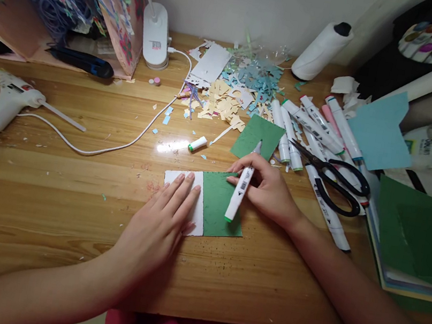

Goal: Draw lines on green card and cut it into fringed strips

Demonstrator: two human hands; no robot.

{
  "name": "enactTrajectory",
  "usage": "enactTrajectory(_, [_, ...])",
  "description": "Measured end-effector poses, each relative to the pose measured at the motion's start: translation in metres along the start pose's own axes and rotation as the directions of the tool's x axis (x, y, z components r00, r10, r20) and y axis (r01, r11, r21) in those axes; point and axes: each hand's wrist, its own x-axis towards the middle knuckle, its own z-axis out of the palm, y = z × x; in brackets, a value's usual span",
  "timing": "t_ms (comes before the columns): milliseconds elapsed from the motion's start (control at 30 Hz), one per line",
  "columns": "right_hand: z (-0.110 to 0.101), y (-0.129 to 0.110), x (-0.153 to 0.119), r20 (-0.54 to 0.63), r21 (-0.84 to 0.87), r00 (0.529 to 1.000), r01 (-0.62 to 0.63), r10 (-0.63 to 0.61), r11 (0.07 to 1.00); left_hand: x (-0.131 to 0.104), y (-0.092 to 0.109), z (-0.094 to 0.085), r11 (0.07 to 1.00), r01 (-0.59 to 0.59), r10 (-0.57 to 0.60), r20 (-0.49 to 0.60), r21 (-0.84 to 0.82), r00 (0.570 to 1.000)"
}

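My left hand (166, 211) lies flat, fingers stretched, on a white card piece (200, 219) on the wooden table. A green sheet (217, 211) adjoins the white piece on its right; whether they are joined I cannot tell. Between the fingers of my right hand (267, 186) is a white marker (239, 192), uncapped, its grey tip pointing away from me and its green end toward me. Fingertips of that hand touch the far edge of the green sheet. A smaller green piece (258, 136) lies just beyond it. The marker's cap (197, 143) rests to the left.
Black-handled scissors (331, 176) lie over several white markers (313, 125) at right. Paper scraps (234, 91) are heaped at the back. A glue gun (6, 98) and white cable (121, 145) are at left. Green sheets (424, 236) are stacked at far right.
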Motion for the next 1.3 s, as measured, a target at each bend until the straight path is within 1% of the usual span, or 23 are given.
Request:
enactTrajectory(167, [-0.0002, -0.0005, 0.0006, 0.001, 0.001, 1.000, -0.003, 0.003, 1.000, 0.0000, 0.0000, -0.0008, 1.000, 0.009, -0.009, 0.005, -0.020, 1.000])
enactTrajectory(400, [0.0003, -0.0010, 0.0003, 0.002, -0.004, 1.000, -0.003, 0.003, 1.000, 0.0010, -0.0007, -0.0018, 1.000, 0.008, -0.008, 0.025, -0.001, 1.000])
enactTrajectory(800, [0.0003, -0.0004, 0.0001, 0.008, -0.011, 1.000, -0.003, 0.003, 1.000, -0.0001, -0.0018, -0.0019, 1.000, -0.005, 0.004, 0.022, 0.018, 1.000])
enactTrajectory(933, [-0.0002, -0.0005, -0.0002, 0.014, -0.005, 1.000, -0.003, 0.003, 1.000, -0.0004, -0.0007, -0.0010, 1.000, 0.004, -0.004, 0.005, 0.029, 1.000])
enactTrajectory(1300, [0.0007, 0.0005, -0.0001, 0.014, -0.014, 1.000, 0.004, -0.004, 1.000, -0.0017, 0.0006, 0.0024, 0.994, -0.002, 0.004, -0.013, 0.114, 1.000])
